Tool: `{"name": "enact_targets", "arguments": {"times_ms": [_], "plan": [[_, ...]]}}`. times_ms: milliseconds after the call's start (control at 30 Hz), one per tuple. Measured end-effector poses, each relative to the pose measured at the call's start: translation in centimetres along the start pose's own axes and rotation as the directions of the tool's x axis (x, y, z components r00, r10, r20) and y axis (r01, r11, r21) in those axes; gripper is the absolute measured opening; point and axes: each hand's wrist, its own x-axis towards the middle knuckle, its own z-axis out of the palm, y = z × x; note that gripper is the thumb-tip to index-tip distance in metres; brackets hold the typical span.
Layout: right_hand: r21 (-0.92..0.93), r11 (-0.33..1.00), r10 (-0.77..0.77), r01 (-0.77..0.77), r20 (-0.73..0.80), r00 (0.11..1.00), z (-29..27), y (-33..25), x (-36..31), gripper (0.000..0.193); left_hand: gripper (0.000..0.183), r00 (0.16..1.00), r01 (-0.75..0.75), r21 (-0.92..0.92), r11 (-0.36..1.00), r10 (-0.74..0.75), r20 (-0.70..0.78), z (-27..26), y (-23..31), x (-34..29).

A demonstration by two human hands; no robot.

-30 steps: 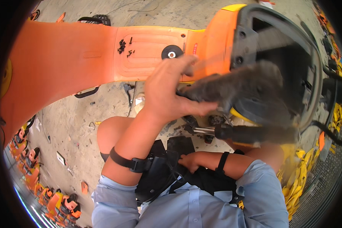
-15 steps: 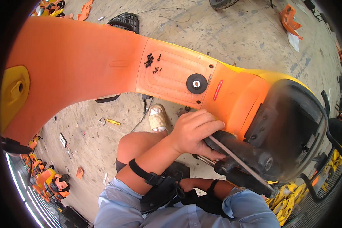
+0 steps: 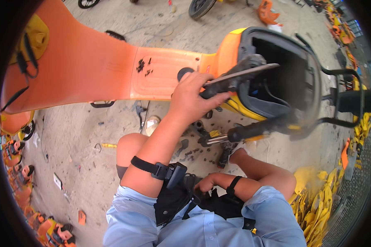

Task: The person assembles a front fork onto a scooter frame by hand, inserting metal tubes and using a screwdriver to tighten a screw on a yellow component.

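The left hand (image 3: 191,101) is closed in a firm grip around a dark flat-bladed tool (image 3: 235,78) at the rim of the orange scooter body (image 3: 90,70), while the right hand (image 3: 205,183) rests loosely curled against the black pouch (image 3: 173,201) at the waist, holding nothing visible.

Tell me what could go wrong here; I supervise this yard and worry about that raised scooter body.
The left hand grips a dark part at the open compartment's rim alone; the right hand rests at the waist, so the orange scooter body could tip. Loose screws on its panel could roll off.
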Motion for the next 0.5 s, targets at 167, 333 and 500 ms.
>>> {"name": "enact_targets", "arguments": {"times_ms": [167,333,500], "plan": [[0.168,0.985,0.153,-0.043,-0.728,0.668,-1.3,-8.0,-14.5,0.054,0.049,0.994,-0.068,0.074,0.995,0.073,-0.077,1.1,0.1,-0.8],[0.166,0.981,0.187,-0.103,-0.95,0.252,2.2,-12.4,-25.8,0.063,0.049,0.984,0.085,-0.319,0.944,-0.131,-0.125,1.9,-2.1,-0.9],[0.022,0.941,0.142,0.338,-0.931,-0.336,3.8,-11.7,-27.9,0.092,0.046,0.934,0.108,-0.488,0.866,-0.256,-0.248,2.3,-4.4,0.8]]}}
